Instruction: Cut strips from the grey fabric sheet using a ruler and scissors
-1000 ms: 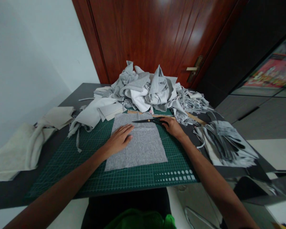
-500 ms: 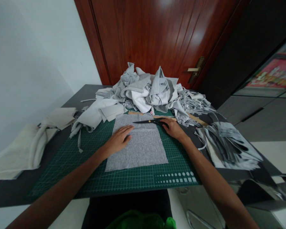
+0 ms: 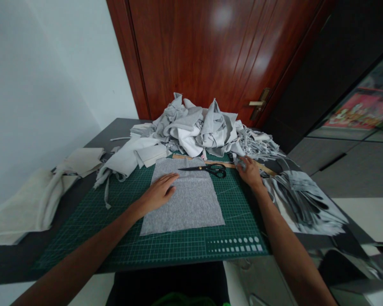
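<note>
A grey cloth piece [image 3: 191,204] lies flat on the green cutting mat [image 3: 121,238]. My left hand [image 3: 158,191] rests on its left side, palm down with the fingers stretched out. Black scissors [image 3: 207,169] lie across the far part of the cloth, their handles toward the right and nobody's hand on them. To the right of the handles, my right hand [image 3: 250,172] has its fingers bent around a grey fabric scrap [image 3: 241,164] at the pile's edge. Its fingertips are partly hidden.
A heap of grey and white fabric [image 3: 191,125] fills the back of the table. A wooden ruler [image 3: 221,163] lies in front of it. Folded cream cloth [image 3: 28,204] is at left. Stacked grey pieces [image 3: 306,204] lie at right. Behind stands a wooden door [image 3: 191,51].
My right hand has let go of the scissors, leaving them on the cloth, and has moved right to the grey scrap. My left hand stays on the cloth. The view has shifted slightly.
</note>
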`<state>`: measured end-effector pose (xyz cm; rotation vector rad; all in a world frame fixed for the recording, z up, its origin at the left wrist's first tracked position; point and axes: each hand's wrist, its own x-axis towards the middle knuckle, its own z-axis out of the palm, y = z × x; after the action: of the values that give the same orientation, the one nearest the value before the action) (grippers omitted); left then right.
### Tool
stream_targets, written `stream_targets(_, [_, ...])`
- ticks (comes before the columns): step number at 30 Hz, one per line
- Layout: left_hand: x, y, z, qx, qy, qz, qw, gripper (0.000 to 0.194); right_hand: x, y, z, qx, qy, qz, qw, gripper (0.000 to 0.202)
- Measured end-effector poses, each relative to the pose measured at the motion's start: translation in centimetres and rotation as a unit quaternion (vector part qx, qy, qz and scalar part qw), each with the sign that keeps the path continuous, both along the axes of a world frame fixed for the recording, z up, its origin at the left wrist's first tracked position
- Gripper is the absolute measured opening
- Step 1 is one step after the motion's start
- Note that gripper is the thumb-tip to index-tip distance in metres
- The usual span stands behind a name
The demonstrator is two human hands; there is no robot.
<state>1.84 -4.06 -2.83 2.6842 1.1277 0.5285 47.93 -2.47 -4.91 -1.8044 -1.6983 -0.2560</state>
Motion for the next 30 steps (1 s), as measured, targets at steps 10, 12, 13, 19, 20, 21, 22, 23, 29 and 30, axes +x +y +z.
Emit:
stream_targets(10, [0.2, 0.0, -0.2, 0.003, -0.008, 0.006, 1.0, 0.052, 0.3, 2.8, -1.1, 0.026, 0.07, -0.054, 0.996, 0.049])
stream_targets(12, [0.3, -0.1, -0.2, 0.002, -0.006, 0.007, 1.0, 0.051, 0.1, 2.5, -0.3, 0.011, 0.064, -0.059, 0.996, 0.039])
stream_targets(13, [0.3, -0.1, -0.2, 0.002, -0.005, 0.008, 1.0, 0.051, 0.1, 2.3, 0.2, 0.014, 0.058, -0.069, 0.996, 0.037])
stream_targets(19, [0.4, -0.2, -0.5, 0.002, 0.002, 0.01, 1.0, 0.051, 0.6, 0.4, 5.0, 0.193, 0.096, -0.13, 0.968, 0.038])
stream_targets(20, [0.4, -0.3, -0.5, 0.0, 0.004, 0.011, 1.0, 0.051, 0.7, 0.1, 5.9, 0.229, 0.116, -0.127, 0.958, 0.037])
stream_targets(21, [0.4, -0.4, -0.4, -0.001, 0.005, 0.012, 1.0, 0.051, 0.8, -0.3, 6.9, 0.263, 0.133, -0.13, 0.947, 0.036])
stream_targets(22, [0.4, -0.5, -0.4, -0.002, 0.006, 0.012, 1.0, 0.051, 1.0, -0.7, 7.9, 0.295, 0.145, -0.136, 0.934, 0.035])
stream_targets(23, [0.5, -0.6, -0.4, -0.003, 0.006, 0.012, 1.0, 0.051, 1.2, -1.1, 9.1, 0.325, 0.151, -0.141, 0.923, 0.034])
stream_targets(29, [0.4, -0.5, -0.4, -0.006, -0.002, 0.015, 1.0, 0.051, 1.6, -2.6, 16.8, 0.372, 0.1, -0.097, 0.918, 0.035])
stream_targets(30, [0.5, -0.5, -0.4, -0.005, -0.007, 0.014, 1.0, 0.051, 1.2, -2.8, 17.9, 0.363, 0.087, -0.073, 0.925, 0.034])
